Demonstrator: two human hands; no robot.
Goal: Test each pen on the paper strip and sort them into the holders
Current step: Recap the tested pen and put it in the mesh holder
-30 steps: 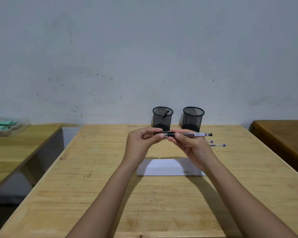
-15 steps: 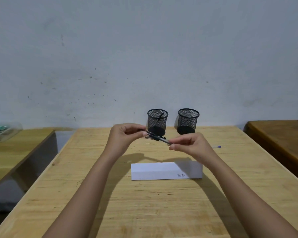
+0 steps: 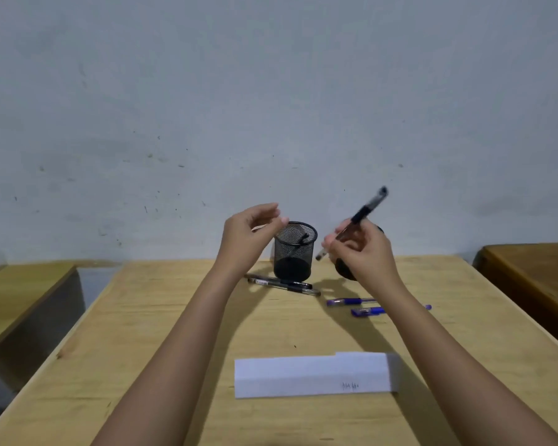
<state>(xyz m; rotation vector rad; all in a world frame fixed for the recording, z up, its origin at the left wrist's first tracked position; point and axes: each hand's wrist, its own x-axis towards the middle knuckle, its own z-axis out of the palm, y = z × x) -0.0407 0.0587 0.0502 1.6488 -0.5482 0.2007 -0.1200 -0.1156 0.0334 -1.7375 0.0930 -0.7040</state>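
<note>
While tilted, black pen (image 3: 358, 220) in right hand (image 3: 360, 252).

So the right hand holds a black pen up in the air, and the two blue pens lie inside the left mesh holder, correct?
Not quite. In the head view the two blue pens lie flat on the table, not inside the left mesh holder. The right hand does hold the black pen up.

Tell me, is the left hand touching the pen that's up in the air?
Apart. The head view shows the left hand empty beside the left mesh holder, with wall showing between it and the pen, which the right hand alone grips.
</note>
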